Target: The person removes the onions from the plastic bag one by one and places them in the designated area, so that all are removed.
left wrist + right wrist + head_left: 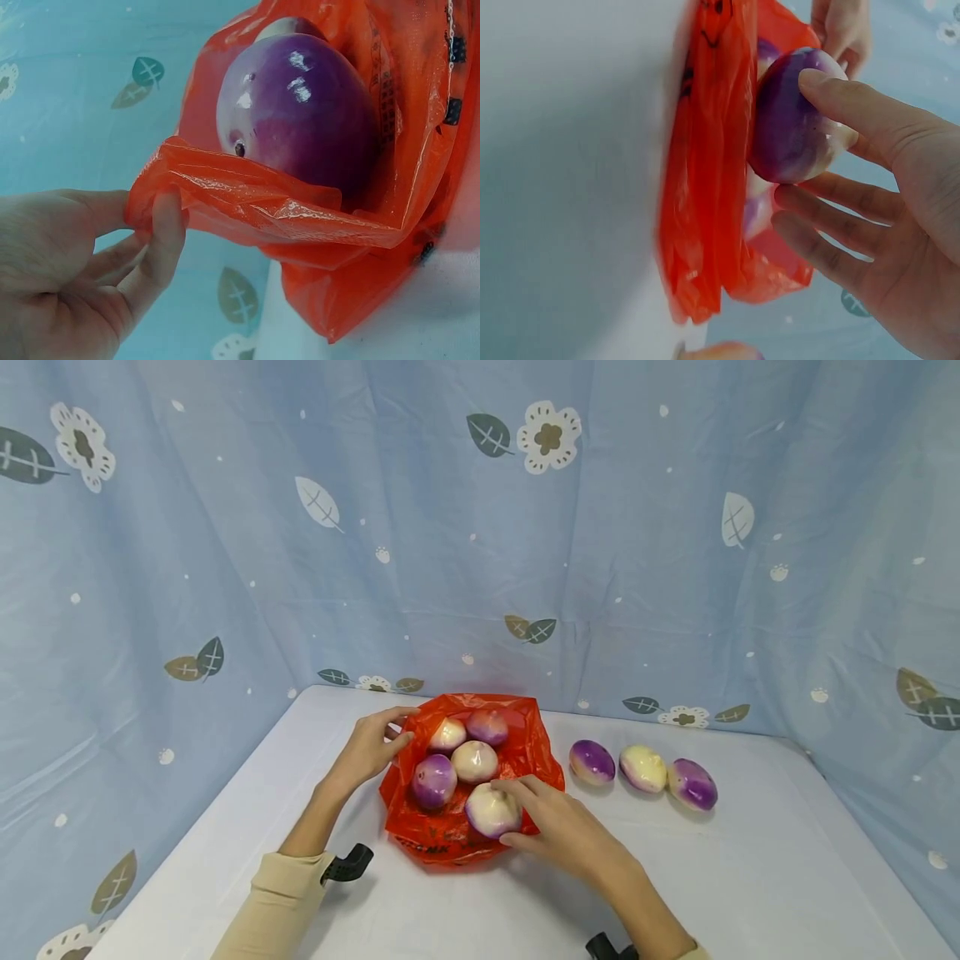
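My left fingers (166,225) pinch the bag (446,853); over it my right fingers (832,216) grip a turnip (491,814) (bagging, I judge); the next move calls for lowering that beside the four turnips (433,782) inside.

Lettering (432,849) on red bag (536,739) mostly unreadable, right sleeve (694,954) cropped
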{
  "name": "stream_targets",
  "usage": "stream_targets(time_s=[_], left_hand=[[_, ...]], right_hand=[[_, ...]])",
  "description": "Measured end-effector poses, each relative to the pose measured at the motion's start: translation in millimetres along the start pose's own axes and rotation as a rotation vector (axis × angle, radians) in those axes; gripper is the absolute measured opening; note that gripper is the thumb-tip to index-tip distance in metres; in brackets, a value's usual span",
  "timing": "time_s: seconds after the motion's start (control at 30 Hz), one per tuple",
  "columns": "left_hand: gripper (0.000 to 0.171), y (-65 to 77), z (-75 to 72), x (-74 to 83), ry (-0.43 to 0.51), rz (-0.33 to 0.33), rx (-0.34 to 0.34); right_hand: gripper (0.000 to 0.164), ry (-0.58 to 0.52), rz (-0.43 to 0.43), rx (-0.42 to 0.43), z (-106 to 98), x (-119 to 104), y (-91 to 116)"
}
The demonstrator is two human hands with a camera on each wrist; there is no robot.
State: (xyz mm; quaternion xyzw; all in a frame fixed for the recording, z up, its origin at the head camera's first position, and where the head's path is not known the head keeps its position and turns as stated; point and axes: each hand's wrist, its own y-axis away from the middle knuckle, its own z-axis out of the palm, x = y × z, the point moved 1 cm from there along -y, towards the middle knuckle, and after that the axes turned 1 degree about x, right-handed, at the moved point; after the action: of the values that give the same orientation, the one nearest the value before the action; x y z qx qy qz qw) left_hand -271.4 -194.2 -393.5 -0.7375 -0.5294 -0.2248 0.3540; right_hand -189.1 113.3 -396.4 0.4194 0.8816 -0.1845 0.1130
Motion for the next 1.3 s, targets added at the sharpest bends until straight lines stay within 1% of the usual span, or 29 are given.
stream_targets(time_s=[0.2, 0.47, 0.7, 0.8, 0.9, 1.0, 1.2, 1.3], left_hand=[[0.041, -0.6, 0.8, -0.4, 0.002, 0.005, 0.001], [0.040, -0.8, 0.5, -0.2, 0.007, 0.007, 0.004], [0.040, -0.4, 0.0, 0.6, 0.016, 0.002, 0.002], [0.040, -0.9, -0.4, 1.3, 0.014, -0.001, 0.009], [0.040, -1.1, -0.6, 1.1, 0.005, 0.011, 0.015], [0.039, -1.7, -0.2, 0.7, 0.006, 0.013, 0.017], [0.040, -2.8, 0.4, -1.0, 0.009, 0.012, 0.012], [0.040, -2.1, -0.2, -0.6, 0.009, 0.018, 0.016]], right_hand=[[0.063, 0.014, 0.060, 0.014, -11, 10, 6], [0.063, 0.024, 0.043, 0.086, -23, 23, 14], [0.068, 0.013, 0.101, 0.086, -32, 40, 25], [0.070, 0.030, 0.110, 0.097, -36, 47, 31], [0.071, 0.068, 0.105, 0.117, -39, 54, 36], [0.070, 0.086, 0.111, 0.129, -43, 60, 40], [0.066, 0.078, 0.154, 0.131, -52, 68, 49], [0.065, 0.093, 0.156, 0.147, -55, 74, 53]])
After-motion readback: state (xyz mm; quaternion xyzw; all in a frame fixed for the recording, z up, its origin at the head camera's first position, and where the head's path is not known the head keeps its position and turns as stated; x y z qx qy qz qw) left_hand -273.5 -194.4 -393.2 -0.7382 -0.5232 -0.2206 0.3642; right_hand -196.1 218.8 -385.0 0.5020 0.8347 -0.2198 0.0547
